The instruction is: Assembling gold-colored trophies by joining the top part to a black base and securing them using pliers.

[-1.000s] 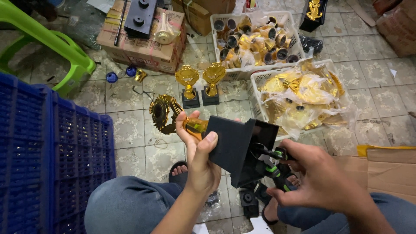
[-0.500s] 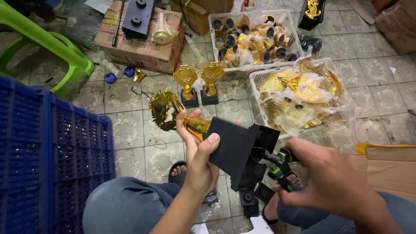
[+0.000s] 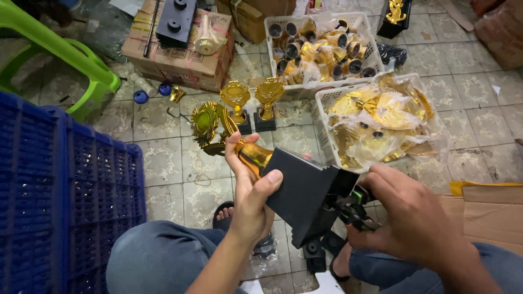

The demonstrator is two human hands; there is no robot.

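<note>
My left hand (image 3: 251,185) grips a gold trophy (image 3: 218,128) by its stem, tilted on its side, with its black square base (image 3: 302,188) turned toward me. My right hand (image 3: 411,218) holds a black and green power screwdriver (image 3: 354,204) with its tip pressed into the underside of that base. Two finished gold trophies (image 3: 251,103) on black bases stand upright on the tiled floor just beyond my hands.
A blue plastic crate (image 3: 60,190) stands at my left. Two white baskets hold gold parts: cups (image 3: 321,46) at the back, wrapped plates (image 3: 381,117) nearer. A cardboard box (image 3: 177,49), a green stool (image 3: 65,60), loose black bases (image 3: 316,253) by my feet and flat cardboard (image 3: 490,209) lie around.
The trophy and base have shifted slightly left and tilted further. My right hand has kept the screwdriver against the base throughout.
</note>
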